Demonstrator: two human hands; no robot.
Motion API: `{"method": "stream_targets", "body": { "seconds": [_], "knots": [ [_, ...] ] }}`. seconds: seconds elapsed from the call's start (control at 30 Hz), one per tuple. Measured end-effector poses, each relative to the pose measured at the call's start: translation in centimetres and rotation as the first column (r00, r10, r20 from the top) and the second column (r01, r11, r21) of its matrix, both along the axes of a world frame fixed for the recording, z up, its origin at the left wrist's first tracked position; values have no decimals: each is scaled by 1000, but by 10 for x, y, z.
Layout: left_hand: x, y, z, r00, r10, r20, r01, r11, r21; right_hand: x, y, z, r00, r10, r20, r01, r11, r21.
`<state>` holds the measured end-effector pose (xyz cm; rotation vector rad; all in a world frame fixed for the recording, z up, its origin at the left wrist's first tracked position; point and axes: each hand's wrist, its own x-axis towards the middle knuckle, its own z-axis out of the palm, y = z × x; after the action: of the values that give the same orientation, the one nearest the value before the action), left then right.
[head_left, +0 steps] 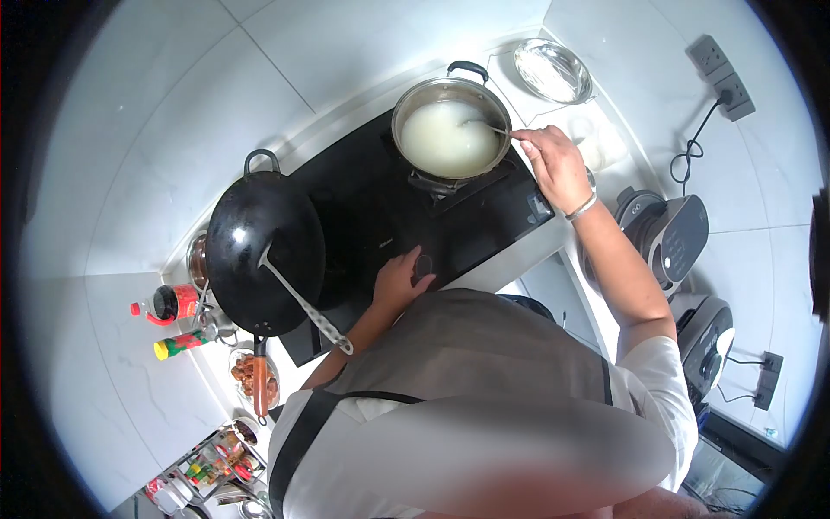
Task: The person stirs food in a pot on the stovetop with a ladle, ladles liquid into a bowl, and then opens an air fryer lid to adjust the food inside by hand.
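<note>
I am at the black cooktop (363, 208).
Nearest, my left hand (400, 281) curves beside a round knob (424, 266); I cannot tell if it grips. Farther, my right hand (558, 164) pinches a thin metal utensil (496, 129), which dips into cloudy liquid (441, 143) inside the steel pot (450, 88), at the far side.

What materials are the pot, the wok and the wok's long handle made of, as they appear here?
Pot: probably stainless steel, since its inner wall is silvery and shiny.
Wok: dark metal, perhaps iron; it is black with a bright highlight, but a coating cannot be excluded.
Long handle: likely wood, judging by its smooth reddish-brown surface.
</note>
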<state>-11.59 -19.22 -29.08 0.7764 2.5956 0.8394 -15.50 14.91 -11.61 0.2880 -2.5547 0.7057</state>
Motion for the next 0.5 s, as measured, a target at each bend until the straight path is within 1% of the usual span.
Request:
{"method": "stream_targets", "body": {
  "seconds": [0.07, 0.23, 0.3, 0.37, 0.4, 0.5],
  "knots": [
    [5, -3, 5, 1000, 30, 1, -30, 999, -15, 5, -1, 8, 1000, 14, 22, -15, 1000, 14],
    [16, -11, 11, 989, 99, -107, -93, 994, 58, 8, -12, 19, 992, 117, 46, -117, 993, -4],
    [20, -14, 11, 984, 118, -135, -109, 992, 71, 5, -19, 22, 986, 167, 23, -167, 986, -12],
    [25, -16, 11, 978, 137, -155, -129, 990, 59, -2, -21, 14, 980, 200, 22, -200, 980, -3],
    [28, -17, 11, 974, 148, -174, -139, 988, 60, -7, -22, 5, 973, 230, -24, -231, 973, -20],
    [39, -19, 12, 961, 190, -202, -183, 982, 54, -22, -19, -10, 961, 267, -72, -262, 962, 74]
  ]
}}
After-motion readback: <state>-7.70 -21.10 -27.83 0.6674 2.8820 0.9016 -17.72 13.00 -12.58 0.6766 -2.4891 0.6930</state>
